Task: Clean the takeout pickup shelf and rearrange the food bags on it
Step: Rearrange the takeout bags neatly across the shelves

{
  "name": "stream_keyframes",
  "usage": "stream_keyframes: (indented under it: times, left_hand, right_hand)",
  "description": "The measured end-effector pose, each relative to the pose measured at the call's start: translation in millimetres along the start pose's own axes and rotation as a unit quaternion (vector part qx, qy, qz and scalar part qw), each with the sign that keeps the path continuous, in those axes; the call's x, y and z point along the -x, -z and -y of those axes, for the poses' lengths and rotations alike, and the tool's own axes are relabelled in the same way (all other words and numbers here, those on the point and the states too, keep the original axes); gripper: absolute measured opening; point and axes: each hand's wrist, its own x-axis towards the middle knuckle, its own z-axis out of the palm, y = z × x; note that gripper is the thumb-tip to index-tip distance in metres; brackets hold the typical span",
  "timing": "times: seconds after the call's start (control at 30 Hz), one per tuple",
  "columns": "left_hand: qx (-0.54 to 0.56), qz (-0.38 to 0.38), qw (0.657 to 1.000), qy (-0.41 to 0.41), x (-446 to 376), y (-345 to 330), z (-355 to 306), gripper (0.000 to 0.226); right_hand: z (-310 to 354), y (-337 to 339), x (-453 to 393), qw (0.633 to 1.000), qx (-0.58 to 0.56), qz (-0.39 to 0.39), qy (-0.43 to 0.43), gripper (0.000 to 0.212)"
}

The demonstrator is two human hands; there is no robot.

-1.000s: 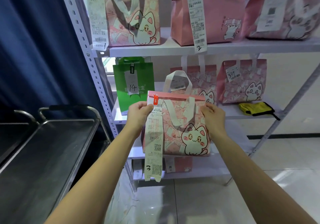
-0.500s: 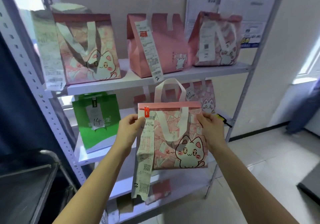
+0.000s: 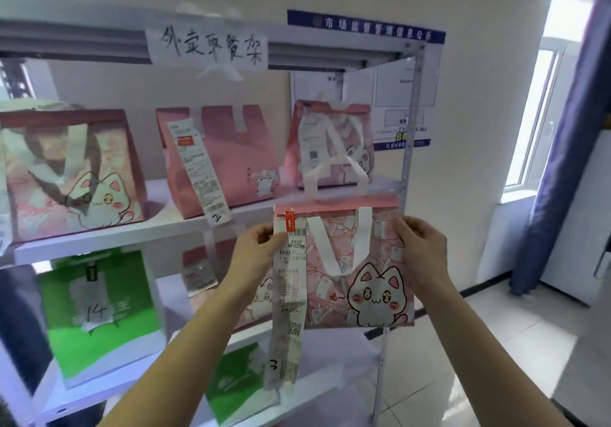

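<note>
I hold a pink cat-print food bag up in front of the white shelf rack, at the height of its upper board's right end. My left hand grips the bag's left edge and my right hand grips its right edge. A long receipt marked 3 hangs from the bag's top left corner. The upper board carries three pink bags: a cat-print one at the left, a plain one with a receipt marked 2, and a cat-print one at the right.
A green bag marked 14 stands on the middle board's left, with another pink bag partly hidden behind my left arm. A green bag sits lower down. A handwritten paper sign hangs on the top rail. A blue curtain hangs at the right.
I have lifted the pink bag from the level of the lower boards up to the upper board, and my view has tilted up and to the right. Both hands keep their grip.
</note>
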Motion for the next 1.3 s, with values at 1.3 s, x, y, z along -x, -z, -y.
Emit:
stream_keyframes:
  times: [1.3]
  left_hand:
    - [-0.118,-0.271,0.955,-0.031,-274.6,-142.9,-42.1,0.046]
  right_hand:
    - [28.4,113.7,-254.7,0.996,-0.038,0.016,0.085,0.017]
